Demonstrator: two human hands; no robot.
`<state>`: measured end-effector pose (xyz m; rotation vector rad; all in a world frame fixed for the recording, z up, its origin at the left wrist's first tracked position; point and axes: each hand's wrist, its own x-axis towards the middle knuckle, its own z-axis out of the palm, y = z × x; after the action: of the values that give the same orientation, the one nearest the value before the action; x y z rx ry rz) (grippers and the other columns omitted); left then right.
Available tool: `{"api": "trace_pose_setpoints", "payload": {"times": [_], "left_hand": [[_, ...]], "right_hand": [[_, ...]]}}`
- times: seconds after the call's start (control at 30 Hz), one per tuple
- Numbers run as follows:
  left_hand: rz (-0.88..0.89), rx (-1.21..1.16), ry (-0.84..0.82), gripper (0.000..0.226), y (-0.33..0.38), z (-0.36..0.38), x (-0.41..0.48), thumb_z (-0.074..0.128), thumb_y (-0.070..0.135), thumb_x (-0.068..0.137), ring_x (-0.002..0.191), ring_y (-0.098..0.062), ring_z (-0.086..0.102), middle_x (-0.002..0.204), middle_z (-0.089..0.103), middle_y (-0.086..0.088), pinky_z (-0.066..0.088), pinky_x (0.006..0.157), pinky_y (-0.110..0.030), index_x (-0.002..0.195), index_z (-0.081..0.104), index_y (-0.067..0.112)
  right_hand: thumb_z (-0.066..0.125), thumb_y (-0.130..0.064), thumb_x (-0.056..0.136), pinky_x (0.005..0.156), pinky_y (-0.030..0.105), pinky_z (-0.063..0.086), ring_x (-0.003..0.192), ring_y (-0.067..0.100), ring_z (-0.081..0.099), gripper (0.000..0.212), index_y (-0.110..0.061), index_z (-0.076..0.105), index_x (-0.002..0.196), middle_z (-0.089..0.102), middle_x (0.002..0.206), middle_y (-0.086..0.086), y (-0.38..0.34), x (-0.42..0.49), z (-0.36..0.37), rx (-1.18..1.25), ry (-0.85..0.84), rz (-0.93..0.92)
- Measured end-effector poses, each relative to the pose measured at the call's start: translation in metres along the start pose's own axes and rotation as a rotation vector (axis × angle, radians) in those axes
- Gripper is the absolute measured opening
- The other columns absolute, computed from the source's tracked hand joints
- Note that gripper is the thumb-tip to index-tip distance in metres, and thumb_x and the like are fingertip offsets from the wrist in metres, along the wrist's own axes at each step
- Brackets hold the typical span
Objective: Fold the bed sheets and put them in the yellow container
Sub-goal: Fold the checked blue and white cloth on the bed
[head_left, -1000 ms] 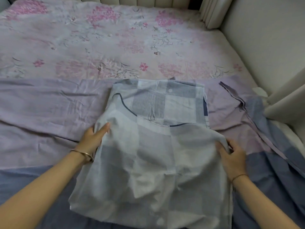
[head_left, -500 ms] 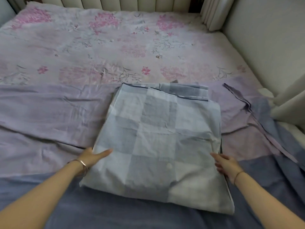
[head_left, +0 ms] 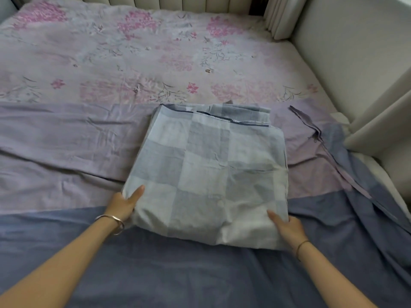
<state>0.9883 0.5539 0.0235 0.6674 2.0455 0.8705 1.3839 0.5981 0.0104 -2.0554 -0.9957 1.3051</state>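
Nearest you, the blue end of a blue-and-lilac sheet [head_left: 200, 276] lies spread across the bed, under both forearms. Your left hand [head_left: 124, 205], a bangle [head_left: 112, 221] on its wrist, grips the near left corner of the folded checked sheet [head_left: 211, 172]: the thumb lies over the top and the fingers are tucked out of sight under the edge. Your right hand [head_left: 288, 227] grips the near right corner the same way, one digit on top and the rest hidden beneath.

The folded sheet rests flat in the middle of the bed, on the spread sheet, its open layered edges turned away from you. It looks light but limp and many-layered, so it will likely sag and splay if held by the corners alone. Slide your fingers deeper under both sides and carry it level, like a tray.

Beyond it come the lilac band, the floral bed cover [head_left: 138, 61] and the padded headboard [head_left: 200, 2]. The yellow container is not in view.
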Motion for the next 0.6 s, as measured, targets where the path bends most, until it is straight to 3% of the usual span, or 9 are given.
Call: {"api": "trace_pose_setpoints", "payload": {"times": [0.07,0.1,0.27,0.33,0.4,0.53,0.6], "left_hand": [[0.026,0.019,0.015,0.054,0.002,-0.011,-0.007,0.062,0.042,0.086,0.092,-0.028,0.059,0.097,0.062,-0.015,0.041,0.076,-0.032,0.107,0.061,-0.008],[0.011,0.034,0.006,0.055,0.0,-0.017,-0.009,0.062,0.04,0.086,0.094,-0.027,0.057,0.102,0.061,-0.016,0.04,0.078,-0.032,0.11,0.059,-0.009],[-0.088,0.352,-0.198,0.054,-0.023,-0.036,-0.02,0.057,0.039,0.09,0.101,-0.029,0.056,0.118,0.061,-0.018,0.034,0.079,-0.025,0.119,0.058,-0.006],[-0.14,0.425,-0.271,0.053,-0.034,-0.037,-0.018,0.056,0.043,0.089,0.094,-0.024,0.055,0.119,0.062,-0.016,0.037,0.079,-0.025,0.118,0.059,-0.002],[-0.168,0.375,-0.304,0.048,-0.036,-0.033,-0.007,0.061,0.04,0.087,0.093,-0.023,0.059,0.113,0.065,-0.013,0.041,0.079,-0.027,0.115,0.061,0.001],[-0.132,0.085,-0.13,0.036,-0.023,-0.016,0.027,0.068,0.018,0.085,0.083,-0.027,0.06,0.107,0.065,-0.019,0.047,0.074,-0.034,0.111,0.059,-0.005],[-0.083,0.019,-0.078,0.032,-0.008,-0.006,0.048,0.069,0.015,0.084,0.085,-0.03,0.062,0.107,0.065,-0.02,0.05,0.078,-0.038,0.108,0.06,-0.004]], "right_hand": [[0.065,-0.023,0.088,0.045,0.009,0.044,0.068,0.012,0.054,0.022,-0.003,0.06,0.094,0.06,0.085,0.005,-0.005,-0.01,-0.019,0.047,0.015,-0.037],[0.065,-0.024,0.088,0.042,0.01,0.043,0.067,0.011,0.053,0.022,-0.003,0.06,0.092,0.061,0.084,0.005,-0.005,-0.013,-0.029,0.05,0.029,-0.038],[0.072,-0.027,0.081,0.056,0.022,0.048,0.069,0.018,0.059,0.032,0.003,0.068,0.086,0.068,0.082,0.012,0.018,-0.017,-0.046,-0.124,-0.102,0.063],[0.073,-0.025,0.081,0.055,0.021,0.045,0.069,0.017,0.057,0.025,-0.001,0.066,0.081,0.067,0.081,0.011,0.024,-0.018,-0.04,-0.18,-0.137,0.085],[0.076,-0.023,0.078,0.056,0.02,0.046,0.073,0.016,0.06,0.022,-0.004,0.066,0.082,0.067,0.083,0.009,0.026,-0.006,-0.034,-0.164,-0.114,0.076],[0.08,-0.034,0.071,0.083,0.041,0.053,0.087,0.026,0.064,0.03,-0.011,0.07,0.086,0.07,0.093,0.012,0.015,0.034,-0.021,-0.094,0.037,0.029],[0.077,-0.025,0.076,0.081,0.037,0.052,0.086,0.028,0.064,0.032,-0.003,0.069,0.098,0.069,0.091,0.012,-0.004,0.051,-0.014,0.002,0.044,0.023]]}}
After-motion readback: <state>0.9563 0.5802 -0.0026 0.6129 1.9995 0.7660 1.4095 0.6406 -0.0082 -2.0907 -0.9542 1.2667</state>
